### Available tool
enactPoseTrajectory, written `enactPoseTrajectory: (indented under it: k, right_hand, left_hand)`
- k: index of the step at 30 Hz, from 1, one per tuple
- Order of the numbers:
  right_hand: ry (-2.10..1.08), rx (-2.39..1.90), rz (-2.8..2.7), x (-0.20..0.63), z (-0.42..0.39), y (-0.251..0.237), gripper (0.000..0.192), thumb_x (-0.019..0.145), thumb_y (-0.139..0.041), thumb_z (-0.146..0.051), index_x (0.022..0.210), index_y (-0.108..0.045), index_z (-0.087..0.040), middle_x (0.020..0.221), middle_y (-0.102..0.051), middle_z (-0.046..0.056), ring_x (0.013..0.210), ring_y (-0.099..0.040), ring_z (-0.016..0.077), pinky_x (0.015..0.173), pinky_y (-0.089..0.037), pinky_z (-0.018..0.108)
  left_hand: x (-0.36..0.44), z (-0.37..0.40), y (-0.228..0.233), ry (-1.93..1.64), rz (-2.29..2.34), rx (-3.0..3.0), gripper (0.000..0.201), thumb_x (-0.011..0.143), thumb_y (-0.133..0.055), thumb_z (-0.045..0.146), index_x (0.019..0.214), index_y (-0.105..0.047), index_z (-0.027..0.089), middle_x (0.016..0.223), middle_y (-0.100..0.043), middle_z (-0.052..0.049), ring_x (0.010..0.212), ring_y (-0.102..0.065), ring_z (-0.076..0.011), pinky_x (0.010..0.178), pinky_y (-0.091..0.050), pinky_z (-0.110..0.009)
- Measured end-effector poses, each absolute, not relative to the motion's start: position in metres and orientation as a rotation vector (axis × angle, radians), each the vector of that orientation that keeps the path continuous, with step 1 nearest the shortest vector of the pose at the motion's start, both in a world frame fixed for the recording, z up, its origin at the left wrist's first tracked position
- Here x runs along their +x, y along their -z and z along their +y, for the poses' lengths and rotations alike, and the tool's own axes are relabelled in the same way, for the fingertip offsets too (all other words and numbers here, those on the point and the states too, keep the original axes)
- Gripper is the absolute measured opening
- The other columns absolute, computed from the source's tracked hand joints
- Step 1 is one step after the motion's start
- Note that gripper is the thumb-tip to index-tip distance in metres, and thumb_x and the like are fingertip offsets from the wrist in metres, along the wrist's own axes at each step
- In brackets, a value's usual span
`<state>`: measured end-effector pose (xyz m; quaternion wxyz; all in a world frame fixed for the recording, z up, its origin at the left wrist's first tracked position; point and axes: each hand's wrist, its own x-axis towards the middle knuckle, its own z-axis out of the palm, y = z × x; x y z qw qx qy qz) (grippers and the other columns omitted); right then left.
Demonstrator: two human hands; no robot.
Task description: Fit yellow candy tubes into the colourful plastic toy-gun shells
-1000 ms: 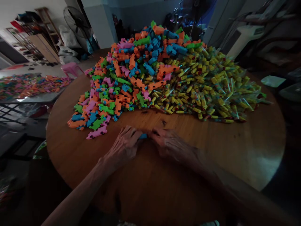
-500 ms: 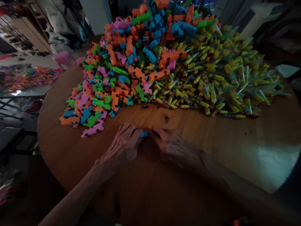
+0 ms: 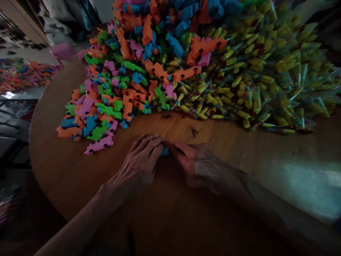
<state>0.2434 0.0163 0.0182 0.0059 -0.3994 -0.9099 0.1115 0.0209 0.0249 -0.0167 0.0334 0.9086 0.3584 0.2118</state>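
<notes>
A small blue piece (image 3: 164, 152) lies on the round wooden table (image 3: 234, 149), squeezed between the two hands near the table's middle front. The left hand (image 3: 141, 161) rests knuckles up, its fingers (image 3: 149, 142) curled over the piece's left end. The right hand (image 3: 195, 163) meets it from the right, fingertips (image 3: 179, 148) pressed against the piece's right end. Both hands are closed on the piece, so only a sliver of blue shows in the gap between them.

Compared with a second ago, the hands and the piece keep the same pose and the same spot on the table. The view has tipped down and moved in, so the heaps fill more of the picture and their far tops are cut off.

Too little of the piece shows to tell its long axis or which way it points.

Farther off, a heap of orange, blue, green and pink plastic pieces (image 3: 128, 89) spreads to the far left, with a loose pink piece (image 3: 99, 145) nearest the left hand. To the far right lies a heap of yellow wrapped sticks (image 3: 261, 81), well apart from the hands.
</notes>
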Motion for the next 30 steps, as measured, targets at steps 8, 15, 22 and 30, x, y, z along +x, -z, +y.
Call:
enactPoseTrajectory:
  k: [8,15,22,30]
  right_hand:
    - [-0.244,-1.220,-2.773,0.242,0.010,-0.007,0.029,0.082,-0.053,-0.013,0.108,-0.065,-0.013,0.095,-0.062,0.008,0.058,-0.044,0.0114,0.051,-0.025,0.030]
    - [-0.092,-1.245,-2.783,0.238,0.005,-0.005,0.029,0.085,-0.052,-0.013,0.112,-0.063,-0.009,0.099,-0.062,0.010,0.056,-0.047,0.0128,0.049,-0.024,0.033]
    - [-0.049,-1.320,-2.737,0.234,-0.002,-0.015,0.036,0.086,-0.048,-0.014,0.119,-0.061,-0.008,0.104,-0.063,0.013,0.065,-0.058,0.0187,0.052,-0.031,0.035]
    - [-0.114,-1.348,-2.682,0.237,-0.005,-0.018,0.041,0.084,-0.049,-0.013,0.123,-0.060,-0.011,0.107,-0.063,0.011,0.069,-0.059,0.0181,0.055,-0.032,0.033]
  left_hand:
    - [0.021,0.025,0.015,-0.614,1.097,2.815,0.047,0.084,-0.052,0.003,0.129,-0.049,0.015,0.137,-0.057,-0.014,0.133,-0.047,-0.0295,0.114,-0.037,-0.052]
    - [0.022,0.024,0.013,-0.718,1.080,2.785,0.042,0.091,-0.055,0.012,0.133,-0.047,0.015,0.136,-0.056,-0.015,0.130,-0.049,-0.0281,0.114,-0.039,-0.052]
    - [0.019,0.021,0.012,-0.839,1.094,2.685,0.024,0.095,-0.056,0.018,0.119,-0.053,0.016,0.126,-0.056,-0.014,0.123,-0.052,-0.0251,0.105,-0.046,-0.045]
    - [0.019,0.008,0.013,-0.806,1.232,2.768,0.046,0.095,-0.054,0.018,0.140,-0.041,0.016,0.131,-0.055,-0.017,0.122,-0.052,-0.0293,0.102,-0.047,-0.049]
